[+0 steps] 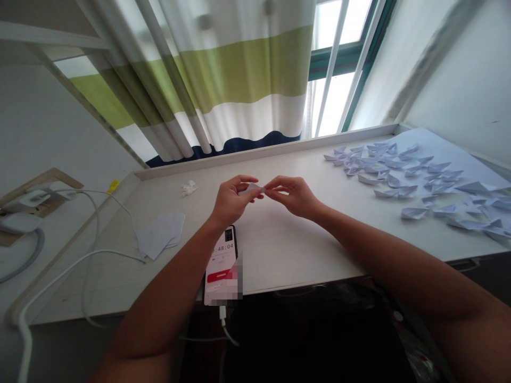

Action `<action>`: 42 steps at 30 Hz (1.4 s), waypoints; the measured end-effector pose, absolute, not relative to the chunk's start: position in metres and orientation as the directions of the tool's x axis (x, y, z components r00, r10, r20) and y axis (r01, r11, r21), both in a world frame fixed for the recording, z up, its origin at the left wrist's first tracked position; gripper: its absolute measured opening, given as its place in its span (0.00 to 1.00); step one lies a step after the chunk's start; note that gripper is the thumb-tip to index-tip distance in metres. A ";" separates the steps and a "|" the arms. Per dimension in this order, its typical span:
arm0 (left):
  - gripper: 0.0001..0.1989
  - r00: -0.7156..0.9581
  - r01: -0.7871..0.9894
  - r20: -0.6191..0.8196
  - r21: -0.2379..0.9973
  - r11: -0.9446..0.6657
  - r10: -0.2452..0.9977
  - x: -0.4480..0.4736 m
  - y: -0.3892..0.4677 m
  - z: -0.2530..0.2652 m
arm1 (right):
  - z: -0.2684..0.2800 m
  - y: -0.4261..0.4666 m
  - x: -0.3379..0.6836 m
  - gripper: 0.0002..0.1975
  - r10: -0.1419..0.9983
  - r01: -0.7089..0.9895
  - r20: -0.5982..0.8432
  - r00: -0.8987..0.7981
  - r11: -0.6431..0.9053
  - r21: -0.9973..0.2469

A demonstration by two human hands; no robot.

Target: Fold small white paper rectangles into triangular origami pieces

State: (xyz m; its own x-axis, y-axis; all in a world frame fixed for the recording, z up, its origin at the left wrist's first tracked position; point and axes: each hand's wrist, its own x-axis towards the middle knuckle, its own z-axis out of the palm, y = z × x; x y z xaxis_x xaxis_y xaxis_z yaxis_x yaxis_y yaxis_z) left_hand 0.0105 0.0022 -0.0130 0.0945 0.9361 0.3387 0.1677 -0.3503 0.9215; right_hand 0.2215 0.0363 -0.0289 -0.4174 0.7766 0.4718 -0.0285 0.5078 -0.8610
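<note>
Above the middle of the white desk (279, 250), my left hand (233, 198) holds a small folded piece of white paper (250, 188) between thumb and fingers. My right hand (292, 196) pinches the right tip of the same paper, its thumb and forefinger pressed together. Fingers cover much of the paper, so its full shape is hidden. Many folded paper boats (393, 165) lie spread over the right side of the desk. To the left rests a small stack of flat white paper sheets (162, 234).
A phone (221, 266) showing a timer lies at the front edge, a white cable (222, 315) plugged into it. Crumpled white paper (189, 188) sits at the back left. Chargers and cords (35, 199) run along the left wall. A curtain (239, 69) hangs behind the desk.
</note>
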 end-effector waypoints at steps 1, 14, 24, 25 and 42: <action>0.17 0.086 0.165 0.343 0.921 -0.353 0.935 0.010 0.003 -0.013 | -0.029 0.036 0.222 0.19 0.785 -0.044 0.453 -0.423 0.482 -0.875; 0.19 0.130 0.166 0.315 0.928 -0.334 0.940 0.009 0.006 -0.017 | -0.027 0.037 0.220 0.20 0.837 -0.083 0.289 -0.464 0.284 -0.955; 0.10 0.003 0.468 0.622 0.691 -0.551 0.783 0.004 0.006 -0.014 | -0.023 0.043 0.222 0.24 0.883 -0.273 0.260 -0.390 0.159 -0.949; 0.09 0.003 0.460 0.616 0.699 -0.548 0.788 0.004 0.006 -0.015 | -0.022 0.042 0.222 0.24 0.881 -0.291 0.262 -0.394 0.150 -0.945; 0.11 -0.073 0.338 0.577 0.782 -0.524 0.813 0.010 0.002 -0.012 | -0.018 0.034 0.222 0.21 0.860 -0.310 0.269 -0.434 0.138 -0.941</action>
